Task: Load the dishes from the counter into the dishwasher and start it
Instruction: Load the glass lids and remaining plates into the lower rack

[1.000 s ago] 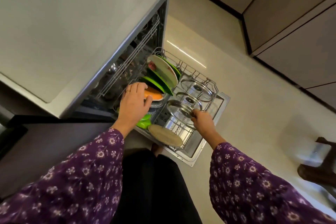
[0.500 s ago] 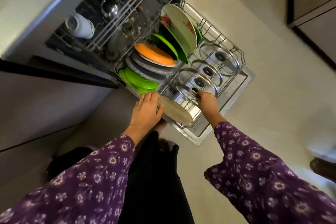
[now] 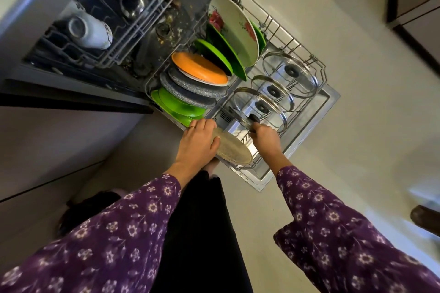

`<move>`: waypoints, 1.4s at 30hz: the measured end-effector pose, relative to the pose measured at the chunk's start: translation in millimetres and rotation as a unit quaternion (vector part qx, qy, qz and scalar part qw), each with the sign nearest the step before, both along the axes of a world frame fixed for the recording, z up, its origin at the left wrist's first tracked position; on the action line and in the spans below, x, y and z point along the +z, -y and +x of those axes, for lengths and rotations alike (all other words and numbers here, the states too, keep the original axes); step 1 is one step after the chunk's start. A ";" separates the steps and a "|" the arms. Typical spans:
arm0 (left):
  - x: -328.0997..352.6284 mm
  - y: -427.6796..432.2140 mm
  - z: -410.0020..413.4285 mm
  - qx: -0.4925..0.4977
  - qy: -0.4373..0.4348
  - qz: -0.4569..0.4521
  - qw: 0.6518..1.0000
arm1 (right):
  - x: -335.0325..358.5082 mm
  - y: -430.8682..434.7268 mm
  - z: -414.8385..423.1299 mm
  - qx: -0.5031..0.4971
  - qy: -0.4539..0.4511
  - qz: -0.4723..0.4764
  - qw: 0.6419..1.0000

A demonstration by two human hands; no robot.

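Head view, looking down on an open dishwasher with its lower rack [image 3: 295, 40] pulled out over the lowered door [image 3: 297, 150]. The left hand [image 3: 197, 145] lies curled over the rim of a round beige plate [image 3: 234, 150] at the rack's near edge, while the right hand [image 3: 265, 137] pinches the rim of the nearest glass lid [image 3: 246, 121]; three more glass lids stand behind it. Green, speckled grey, orange [image 3: 198, 70] and floral [image 3: 234, 28] plates stand in the left row, and a white cup [image 3: 89, 31] lies in the upper rack.
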State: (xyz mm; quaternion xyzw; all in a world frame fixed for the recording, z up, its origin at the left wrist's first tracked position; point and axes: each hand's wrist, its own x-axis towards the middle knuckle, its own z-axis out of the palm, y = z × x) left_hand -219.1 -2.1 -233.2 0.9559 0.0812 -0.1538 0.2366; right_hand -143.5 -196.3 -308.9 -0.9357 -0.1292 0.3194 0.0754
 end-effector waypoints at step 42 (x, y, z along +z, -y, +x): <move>-5.6 5.2 16.4 -0.011 0.003 0.000 1.000 | 13.9 -11.5 -23.8 0.020 -0.025 -0.046 0.998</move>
